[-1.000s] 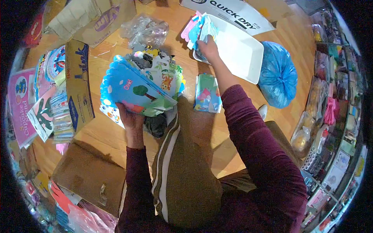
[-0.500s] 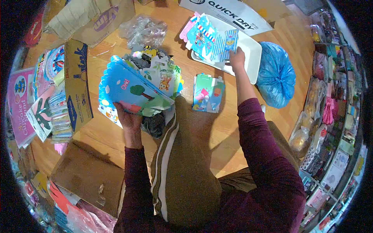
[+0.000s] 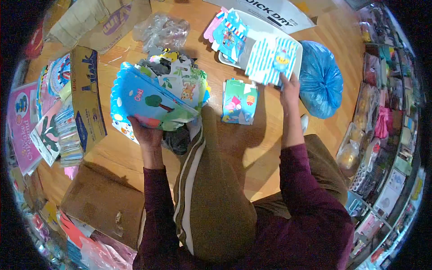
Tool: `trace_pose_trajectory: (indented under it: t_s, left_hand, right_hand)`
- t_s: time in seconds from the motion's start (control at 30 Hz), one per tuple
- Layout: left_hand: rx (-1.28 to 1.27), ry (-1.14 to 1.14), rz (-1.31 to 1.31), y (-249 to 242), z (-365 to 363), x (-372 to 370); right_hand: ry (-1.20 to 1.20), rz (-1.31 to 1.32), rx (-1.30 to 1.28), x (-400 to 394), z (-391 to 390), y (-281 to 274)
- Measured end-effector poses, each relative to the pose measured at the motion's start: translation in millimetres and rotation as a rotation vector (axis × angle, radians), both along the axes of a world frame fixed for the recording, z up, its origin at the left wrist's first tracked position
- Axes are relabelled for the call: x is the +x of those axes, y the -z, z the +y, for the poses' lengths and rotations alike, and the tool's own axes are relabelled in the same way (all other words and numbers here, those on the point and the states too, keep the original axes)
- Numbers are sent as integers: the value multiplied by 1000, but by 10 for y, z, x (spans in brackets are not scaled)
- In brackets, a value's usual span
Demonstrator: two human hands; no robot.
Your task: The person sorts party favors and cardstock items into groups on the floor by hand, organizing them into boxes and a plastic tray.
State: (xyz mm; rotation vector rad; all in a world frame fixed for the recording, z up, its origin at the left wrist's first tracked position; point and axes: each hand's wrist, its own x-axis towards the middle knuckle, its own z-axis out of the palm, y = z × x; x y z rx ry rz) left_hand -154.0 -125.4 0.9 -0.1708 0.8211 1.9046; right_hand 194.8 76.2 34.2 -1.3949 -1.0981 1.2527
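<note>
My left hand [image 3: 146,135] grips the lower edge of a stack of flat printed cardboard pieces [image 3: 146,96], scallop-edged and blue, with a tree and "Oink!" on the front one. Animal-print cut-outs [image 3: 186,85] lie behind and beside the stack. In my right hand [image 3: 290,92] is a blue-and-white striped card [image 3: 265,58] with a yellow cartoon figure, pinched at its lower edge and slightly blurred. It is over the near right part of a white plastic tray [image 3: 261,29]. Blue and pink printed pieces [image 3: 229,38] lie at the tray's left end.
A small pile of green and blue cards [image 3: 240,101] lies on the wooden floor between my hands. A blue plastic bag [image 3: 321,81] sits right of the tray. Cardboard boxes [image 3: 90,90] stand left, clear plastic wrap [image 3: 162,31] lies behind, and packed shelves [image 3: 387,135] line the right.
My right hand has moved right and nearer to me, drawing the striped card away from the blue and pink pieces and turning it. The left hand still holds the stack.
</note>
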Motion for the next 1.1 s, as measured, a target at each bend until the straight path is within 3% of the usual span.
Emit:
trace_pose_trajectory:
  t_s: [0.2,0.27,0.3,0.47,0.57,0.63,0.67,0.73,0.87,0.93,1.1]
  left_hand:
    - [14,30,4,-39,41,96]
    - [34,27,-14,12,43,98]
    - [37,28,-13,3,55,104]
    - [6,7,36,-24,51,105]
    - [59,49,-36,-59,50,89]
    - [69,62,5,-89,69,108]
    - [76,73,47,-97,68,112]
    - [38,50,37,-17,45,102]
    - [13,50,-26,-74,70,109]
    - [23,41,-30,-57,63,96]
    - [60,45,-1,-70,48,82]
  right_hand:
    - [-108,35,-452,22,-1012,140]
    - [-244,-64,-318,264,-1220,709]
    - [-128,31,-413,189,-1288,742]
    - [-34,71,-404,258,-1362,1203]
    - [-30,-44,-453,372,-1348,1394]
    - [-146,-561,-349,465,-1324,1534]
    - [-146,-561,-351,442,-1327,1512]
    - [-42,-809,-401,281,-1292,1318]
    - [-68,-921,-485,23,-1230,953]
    - [-119,-1110,-436,-4,-1217,923]
    - [-204,-1110,-444,-32,-1184,767]
